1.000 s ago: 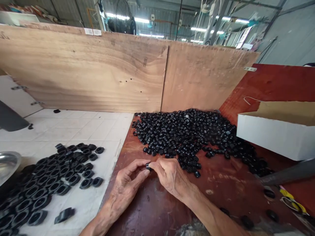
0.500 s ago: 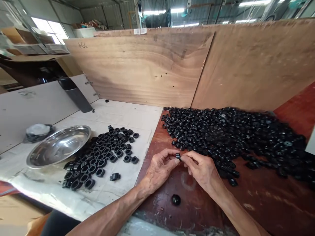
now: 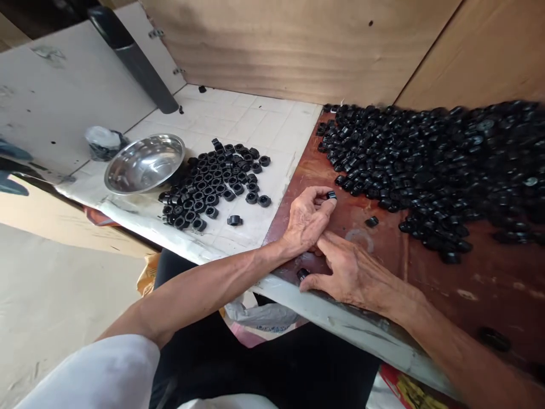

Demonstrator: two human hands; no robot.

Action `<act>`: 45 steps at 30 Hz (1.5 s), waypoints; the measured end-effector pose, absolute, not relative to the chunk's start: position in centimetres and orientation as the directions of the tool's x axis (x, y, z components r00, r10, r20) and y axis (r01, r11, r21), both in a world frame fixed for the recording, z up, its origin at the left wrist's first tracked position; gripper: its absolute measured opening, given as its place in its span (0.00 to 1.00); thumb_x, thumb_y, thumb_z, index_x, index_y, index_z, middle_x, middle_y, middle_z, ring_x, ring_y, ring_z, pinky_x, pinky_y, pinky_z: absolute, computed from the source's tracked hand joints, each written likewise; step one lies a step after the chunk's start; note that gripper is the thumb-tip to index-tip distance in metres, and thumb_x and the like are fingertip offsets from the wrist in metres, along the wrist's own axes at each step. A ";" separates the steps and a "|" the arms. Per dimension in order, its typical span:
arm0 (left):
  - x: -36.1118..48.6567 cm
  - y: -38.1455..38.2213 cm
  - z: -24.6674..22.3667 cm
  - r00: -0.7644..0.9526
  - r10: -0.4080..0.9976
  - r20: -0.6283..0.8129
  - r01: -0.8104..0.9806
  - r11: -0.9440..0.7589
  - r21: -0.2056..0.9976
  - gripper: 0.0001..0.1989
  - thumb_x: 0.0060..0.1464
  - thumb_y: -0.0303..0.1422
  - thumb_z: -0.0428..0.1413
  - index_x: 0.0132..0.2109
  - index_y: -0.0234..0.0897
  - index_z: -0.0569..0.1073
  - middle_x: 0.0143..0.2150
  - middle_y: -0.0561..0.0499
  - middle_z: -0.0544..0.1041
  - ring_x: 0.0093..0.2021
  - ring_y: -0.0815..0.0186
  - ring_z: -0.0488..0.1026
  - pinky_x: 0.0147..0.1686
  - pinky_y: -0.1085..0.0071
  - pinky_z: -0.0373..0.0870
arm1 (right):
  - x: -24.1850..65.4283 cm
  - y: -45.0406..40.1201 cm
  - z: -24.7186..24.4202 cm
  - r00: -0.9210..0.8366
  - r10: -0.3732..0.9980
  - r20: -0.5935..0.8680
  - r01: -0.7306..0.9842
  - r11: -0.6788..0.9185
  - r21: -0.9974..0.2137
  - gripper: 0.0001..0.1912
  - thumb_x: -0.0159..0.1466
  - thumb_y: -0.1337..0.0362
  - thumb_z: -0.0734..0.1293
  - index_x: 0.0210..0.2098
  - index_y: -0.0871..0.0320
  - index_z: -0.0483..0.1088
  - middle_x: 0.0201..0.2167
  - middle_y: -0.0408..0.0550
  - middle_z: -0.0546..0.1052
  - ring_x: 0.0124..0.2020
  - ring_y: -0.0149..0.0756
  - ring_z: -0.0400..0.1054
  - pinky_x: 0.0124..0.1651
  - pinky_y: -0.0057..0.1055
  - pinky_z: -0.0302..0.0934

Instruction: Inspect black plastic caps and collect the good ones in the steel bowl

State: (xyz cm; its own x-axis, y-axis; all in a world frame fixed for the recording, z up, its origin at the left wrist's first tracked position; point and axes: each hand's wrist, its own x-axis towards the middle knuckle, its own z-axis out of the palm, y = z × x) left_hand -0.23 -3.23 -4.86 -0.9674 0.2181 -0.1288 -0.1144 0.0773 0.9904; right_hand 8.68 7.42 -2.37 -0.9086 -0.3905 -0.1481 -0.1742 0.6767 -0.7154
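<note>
Between the thumb and fingers of my left hand [image 3: 310, 218] is a small black ring [image 3: 331, 195], over the reddish-brown board. My right hand [image 3: 344, 267] lies just below it, touching its underside near the wrist, with thumb and fingers apart around a black part [image 3: 303, 274] near the board's front edge. The right fingertips are partly hidden under my left hand. A loose black piece [image 3: 372, 221] lies right of my hands. Beyond them spreads a large heap of black parts [image 3: 383, 153]. Black rings [image 3: 213, 182] are grouped on the white surface at the left, one lying apart nearer me.
A shiny metal bowl [image 3: 147, 165] stands left of the rings, beside a plastic-wrapped bundle [image 3: 102, 141]. A dark bottle [image 3: 140, 68] leans at the back left. A wooden panel [image 3: 276, 51] closes off the back. The table's front edge [image 3: 332, 312] runs below my hands.
The view has tilted down and shifted. My right hand has left the ring and moved nearer the table edge, to the dark part there. My left hand still holds its ring.
</note>
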 end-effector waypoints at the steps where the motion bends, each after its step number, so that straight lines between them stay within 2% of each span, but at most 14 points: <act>1: -0.6 -3.4 -5.0 -0.965 0.222 -0.137 -0.127 0.057 0.990 0.13 0.56 0.28 0.59 0.48 0.29 0.76 0.41 0.46 0.78 0.38 0.68 0.74 0.43 0.69 0.71 | 8.7 7.1 -2.5 -0.897 -0.413 -0.156 -0.176 0.659 -0.732 0.24 0.60 0.55 0.76 0.51 0.57 0.68 0.45 0.48 0.72 0.45 0.40 0.69 0.43 0.33 0.62; 4: -1.8 -3.8 -5.0 -0.957 0.246 -0.154 -0.170 -0.042 0.985 0.13 0.53 0.30 0.60 0.46 0.28 0.76 0.38 0.47 0.77 0.35 0.68 0.73 0.41 0.68 0.72 | 9.0 6.2 -3.1 -0.857 -0.503 -0.114 -0.264 0.617 -0.741 0.07 0.66 0.63 0.71 0.42 0.56 0.73 0.39 0.44 0.70 0.37 0.33 0.67 0.39 0.31 0.60; 7: -2.6 -4.3 -4.4 -0.952 0.267 -0.151 -0.189 -0.124 0.974 0.14 0.52 0.31 0.61 0.45 0.28 0.76 0.38 0.47 0.77 0.34 0.68 0.73 0.39 0.70 0.72 | 9.1 6.2 -3.6 -0.855 -0.518 -0.006 -0.339 0.568 -0.750 0.03 0.67 0.67 0.68 0.36 0.58 0.74 0.36 0.45 0.68 0.34 0.32 0.66 0.38 0.31 0.59; 10: -2.5 -4.5 -3.3 -0.937 0.306 -0.167 -0.200 -0.082 0.976 0.15 0.52 0.33 0.62 0.45 0.29 0.76 0.40 0.47 0.77 0.35 0.68 0.74 0.40 0.71 0.72 | 8.4 7.6 -3.5 -0.949 -0.304 0.085 -0.241 0.521 -0.819 0.02 0.64 0.70 0.69 0.36 0.59 0.75 0.34 0.45 0.72 0.34 0.31 0.68 0.37 0.28 0.61; 14: -1.4 -4.6 -2.8 -0.872 0.446 -0.202 -0.253 -0.058 0.966 0.14 0.53 0.34 0.63 0.45 0.31 0.76 0.38 0.48 0.78 0.35 0.68 0.74 0.41 0.71 0.72 | 6.8 10.8 -3.7 -0.993 0.117 0.008 0.037 0.373 -0.927 0.08 0.62 0.61 0.71 0.40 0.56 0.77 0.31 0.43 0.76 0.31 0.32 0.73 0.34 0.27 0.67; 17: -0.7 -4.4 -3.1 -0.799 0.561 -0.215 -0.332 -0.115 0.936 0.17 0.54 0.36 0.63 0.48 0.31 0.74 0.37 0.46 0.78 0.36 0.63 0.77 0.45 0.64 0.73 | 6.1 12.3 -4.4 -0.973 0.233 -0.003 0.067 0.268 -0.961 0.15 0.64 0.56 0.70 0.48 0.54 0.78 0.34 0.44 0.76 0.30 0.34 0.75 0.34 0.29 0.72; 19: -0.3 -4.3 -3.1 -0.776 0.595 -0.207 -0.366 -0.158 0.917 0.19 0.55 0.37 0.64 0.50 0.31 0.73 0.37 0.45 0.78 0.37 0.61 0.78 0.47 0.60 0.74 | 6.0 12.6 -4.6 -0.973 0.220 0.071 0.001 0.312 -0.950 0.17 0.66 0.56 0.68 0.52 0.54 0.77 0.39 0.48 0.76 0.32 0.34 0.75 0.36 0.29 0.74; 24: 0.1 -4.1 -2.4 -0.803 0.567 -0.181 -0.307 -0.135 0.942 0.20 0.53 0.37 0.66 0.49 0.31 0.73 0.38 0.45 0.78 0.38 0.65 0.76 0.42 0.69 0.73 | 6.4 12.2 -4.1 -0.970 0.154 0.188 -0.105 0.434 -0.895 0.22 0.68 0.56 0.67 0.60 0.55 0.72 0.47 0.52 0.76 0.41 0.37 0.74 0.43 0.29 0.72; 28: 0.1 -4.1 -2.1 -0.781 0.606 -0.152 -0.311 -0.165 0.936 0.19 0.56 0.36 0.64 0.50 0.30 0.72 0.40 0.43 0.78 0.40 0.60 0.77 0.45 0.62 0.73 | 6.0 12.1 -4.2 -0.972 0.221 0.077 -0.025 0.229 -0.973 0.20 0.67 0.52 0.67 0.54 0.56 0.74 0.46 0.51 0.76 0.36 0.35 0.75 0.39 0.30 0.73; 32: 0.1 -4.2 -2.3 -0.787 0.604 -0.126 -0.278 -0.166 0.946 0.16 0.57 0.35 0.63 0.49 0.30 0.73 0.42 0.42 0.79 0.41 0.60 0.77 0.48 0.60 0.72 | 5.8 12.3 -4.2 -0.952 0.299 -0.057 0.074 0.047 -0.996 0.19 0.61 0.51 0.73 0.42 0.59 0.71 0.32 0.46 0.77 0.31 0.36 0.74 0.36 0.30 0.71; 34: 0.0 -4.4 -2.5 -0.790 0.603 -0.108 -0.250 -0.156 0.956 0.17 0.58 0.35 0.63 0.50 0.31 0.73 0.44 0.42 0.79 0.43 0.59 0.77 0.48 0.60 0.72 | 5.8 12.4 -3.9 -0.959 0.284 0.023 0.024 0.159 -0.987 0.17 0.61 0.52 0.73 0.40 0.58 0.72 0.33 0.47 0.77 0.33 0.35 0.73 0.38 0.29 0.71; 38: -0.2 -4.5 -2.7 -0.811 0.582 -0.054 -0.185 -0.169 0.968 0.15 0.58 0.34 0.63 0.50 0.32 0.74 0.48 0.42 0.78 0.48 0.59 0.75 0.52 0.62 0.71 | 6.1 12.7 -3.2 -0.946 0.169 0.277 -0.208 0.341 -0.917 0.10 0.66 0.60 0.69 0.46 0.55 0.76 0.46 0.48 0.76 0.43 0.34 0.73 0.46 0.28 0.70; 41: -0.2 -4.4 -2.2 -0.811 0.584 -0.041 -0.159 -0.153 0.975 0.15 0.58 0.34 0.62 0.50 0.31 0.75 0.50 0.42 0.77 0.48 0.59 0.75 0.53 0.62 0.70 | 6.2 12.8 -2.9 -0.938 0.146 0.315 -0.230 0.421 -0.878 0.10 0.68 0.63 0.66 0.48 0.54 0.75 0.47 0.46 0.76 0.47 0.33 0.72 0.47 0.27 0.69; 45: 0.0 -4.4 -1.4 -0.828 0.560 -0.003 -0.091 -0.130 0.987 0.14 0.58 0.34 0.62 0.49 0.32 0.77 0.52 0.42 0.76 0.51 0.59 0.75 0.55 0.63 0.71 | 6.2 12.7 -2.8 -0.927 0.163 0.339 -0.218 0.500 -0.838 0.09 0.69 0.61 0.66 0.48 0.55 0.72 0.43 0.46 0.78 0.41 0.33 0.74 0.43 0.28 0.69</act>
State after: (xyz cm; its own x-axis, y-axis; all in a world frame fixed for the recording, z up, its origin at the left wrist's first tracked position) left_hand 0.02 -4.37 -1.40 -0.8283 0.5603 -0.0028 -0.0910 -0.1295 0.9874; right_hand 6.18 12.65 -2.81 -0.9265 0.1635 0.3389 -0.2183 0.5002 -0.8380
